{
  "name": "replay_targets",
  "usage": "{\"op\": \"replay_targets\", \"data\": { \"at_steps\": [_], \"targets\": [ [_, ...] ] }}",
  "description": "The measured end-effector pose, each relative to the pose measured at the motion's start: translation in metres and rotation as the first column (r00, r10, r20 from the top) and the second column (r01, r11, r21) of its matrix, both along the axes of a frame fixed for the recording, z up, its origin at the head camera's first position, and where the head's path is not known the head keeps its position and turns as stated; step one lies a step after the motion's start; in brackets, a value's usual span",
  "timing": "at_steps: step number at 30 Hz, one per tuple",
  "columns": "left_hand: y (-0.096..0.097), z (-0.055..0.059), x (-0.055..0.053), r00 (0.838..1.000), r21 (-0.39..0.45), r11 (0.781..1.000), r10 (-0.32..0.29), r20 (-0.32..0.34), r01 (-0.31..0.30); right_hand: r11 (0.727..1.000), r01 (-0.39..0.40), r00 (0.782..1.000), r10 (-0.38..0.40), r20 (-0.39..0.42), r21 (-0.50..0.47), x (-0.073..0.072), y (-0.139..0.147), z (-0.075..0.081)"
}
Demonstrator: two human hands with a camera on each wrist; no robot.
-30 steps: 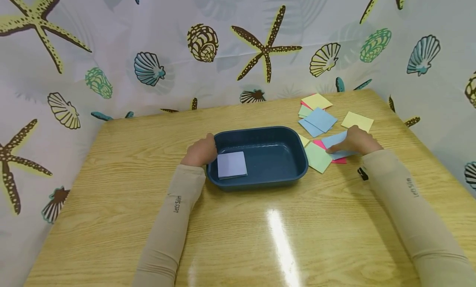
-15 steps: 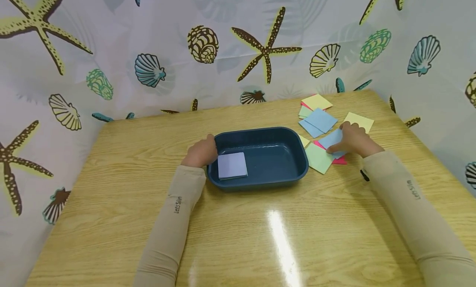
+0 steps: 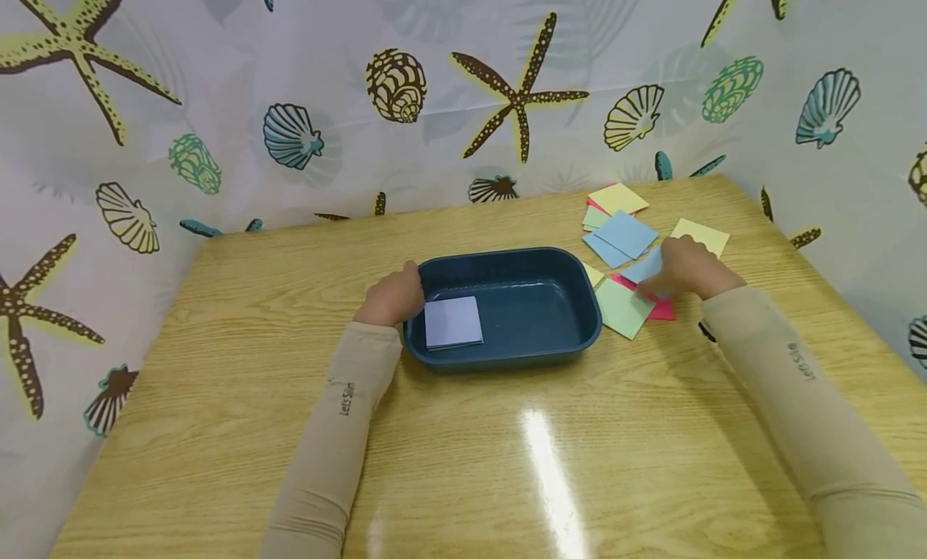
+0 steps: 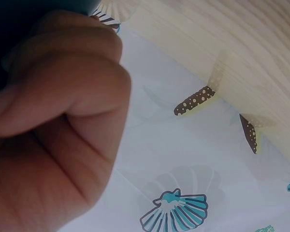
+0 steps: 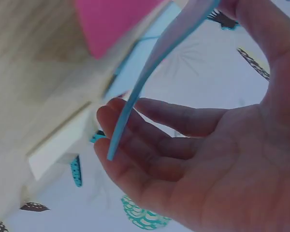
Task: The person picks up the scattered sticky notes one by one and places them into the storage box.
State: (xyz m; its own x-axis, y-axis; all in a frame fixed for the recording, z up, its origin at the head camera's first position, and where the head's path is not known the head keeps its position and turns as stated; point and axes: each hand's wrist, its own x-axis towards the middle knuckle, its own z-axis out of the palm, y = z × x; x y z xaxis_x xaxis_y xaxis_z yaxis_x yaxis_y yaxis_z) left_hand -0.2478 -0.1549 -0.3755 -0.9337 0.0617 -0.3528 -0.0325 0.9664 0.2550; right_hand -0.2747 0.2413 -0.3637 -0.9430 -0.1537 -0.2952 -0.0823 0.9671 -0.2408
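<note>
A dark blue rectangular tub (image 3: 525, 358) stands on the table, with a short stack of pale lilac sticky notes (image 3: 452, 321) in its left end. My left hand (image 3: 392, 297) grips the tub's left rim, fingers curled over it; close up, the left wrist view has the bent fingers (image 4: 72, 87). At the right, my right hand (image 3: 685, 269) pinches a thin blue sticky note pad (image 3: 643, 269) over the pile. In the right wrist view that pad (image 5: 147, 72) bows between the thumb and the fingertips. Under it lie a pink pad (image 3: 662, 310) and a light green pad (image 3: 623, 308).
More blue pads (image 3: 624, 234), a yellow pad (image 3: 618, 199) over pink, and another yellow pad (image 3: 701, 236) lie at the table's back right. A small black object (image 3: 706, 331) shows by the right wrist. A shell-patterned cloth (image 3: 326, 60) hangs behind the wooden table (image 3: 449, 454).
My right hand has lifted and bent the blue pad, shifting slightly left and up and uncovering more of the pink pad. The left hand and tub have stayed put.
</note>
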Motion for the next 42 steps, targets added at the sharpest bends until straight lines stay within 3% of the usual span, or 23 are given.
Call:
{"op": "replay_targets", "data": {
  "at_steps": [9,14,18,27,37,42],
  "targets": [
    [-0.001,-0.001,-0.001,1.0,-0.002,1.0,-0.006,-0.003,0.006,0.985,-0.04,0.986,0.012,-0.168,-0.169,0.012,-0.036,0.043],
    [-0.001,-0.001,-0.002,1.0,0.006,1.0,-0.007,-0.001,0.007,0.937,-0.183,0.97,0.124,-0.209,-0.296,0.023,-0.069,0.063],
    [-0.002,0.0,-0.002,1.0,0.01,1.0,-0.004,-0.005,0.004,0.886,-0.336,0.934,0.269,-0.234,-0.319,0.028,-0.098,0.069],
    [-0.002,0.0,-0.001,1.0,-0.003,1.0,-0.016,-0.021,0.016,0.798,-0.56,0.828,0.529,-0.189,-0.223,0.03,-0.162,0.054],
    [-0.001,0.004,0.001,1.0,-0.008,1.0,-0.023,-0.007,0.023,0.738,-0.664,0.746,0.664,-0.047,-0.12,0.025,-0.211,0.027],
    [-0.002,0.006,0.001,0.999,-0.005,1.0,-0.03,0.017,0.03,0.724,-0.683,0.727,0.687,0.007,-0.098,0.022,-0.229,0.017]
  ]
}}
